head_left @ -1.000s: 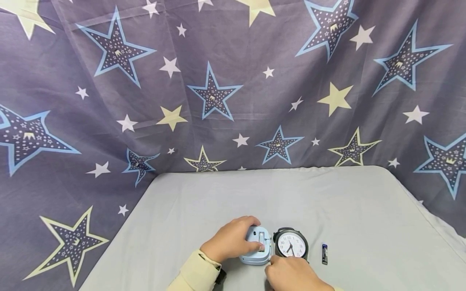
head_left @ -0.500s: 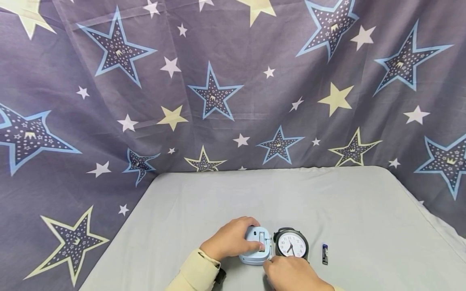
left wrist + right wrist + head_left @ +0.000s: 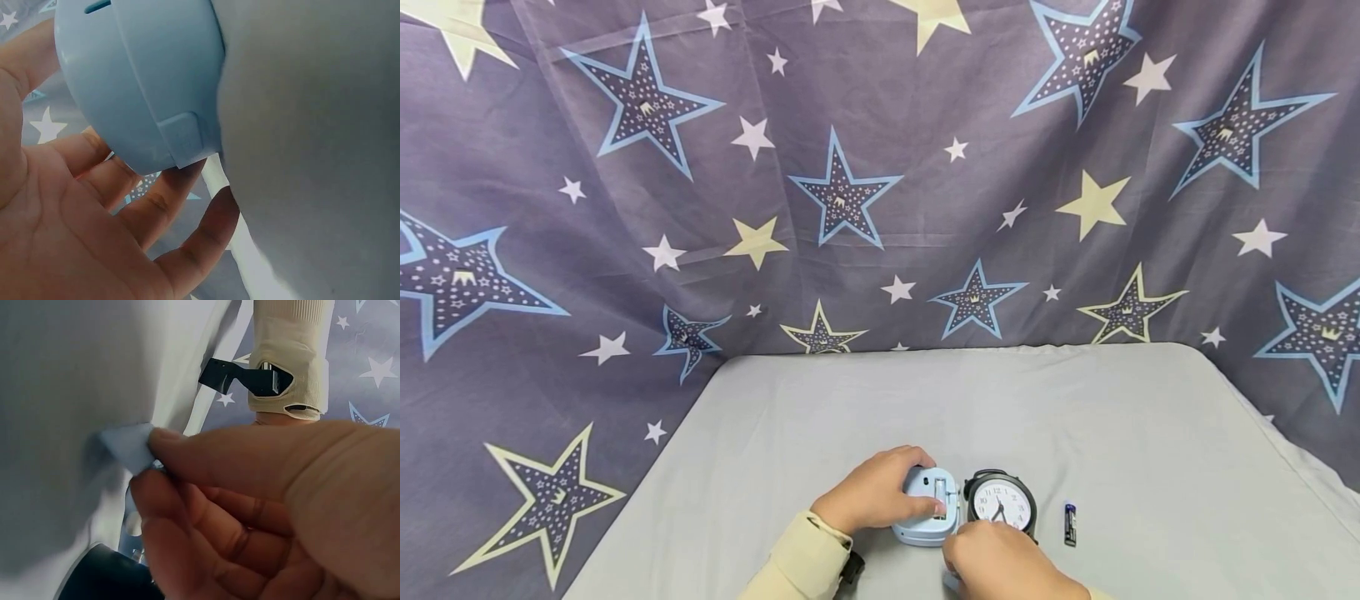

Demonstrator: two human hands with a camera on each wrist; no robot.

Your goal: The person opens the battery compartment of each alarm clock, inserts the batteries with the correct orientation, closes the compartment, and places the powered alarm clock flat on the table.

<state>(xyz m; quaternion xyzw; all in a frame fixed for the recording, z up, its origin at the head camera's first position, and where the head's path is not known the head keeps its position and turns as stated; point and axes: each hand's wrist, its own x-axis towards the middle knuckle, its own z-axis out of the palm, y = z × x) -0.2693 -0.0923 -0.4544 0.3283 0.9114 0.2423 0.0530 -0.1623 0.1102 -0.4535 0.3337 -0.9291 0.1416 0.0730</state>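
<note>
A light blue clock [image 3: 919,532] lies back up on the grey-covered table, its battery compartment uncovered. Inside that slot shows a battery [image 3: 940,487]. My left hand [image 3: 876,492] grips the clock from the left, thumb over the lower end of the slot and fingers round the far side. In the left wrist view the fingers curve around the clock's rounded side. Between thumb and index finger my right hand [image 3: 1003,562] pinches a small flat light blue battery cover [image 3: 130,449], low over the table at the clock's near right.
A black twin-bell alarm clock [image 3: 998,505] lies face up right beside the blue one, its lower edge hidden by my right hand. Farther right lies a loose dark battery [image 3: 1069,525]. A star-patterned curtain [image 3: 880,275] hangs behind the table.
My right hand has turned slightly and risen a little, now covering more of the black clock's lower dial. The left hand and the blue clock stay nearly where they were.
</note>
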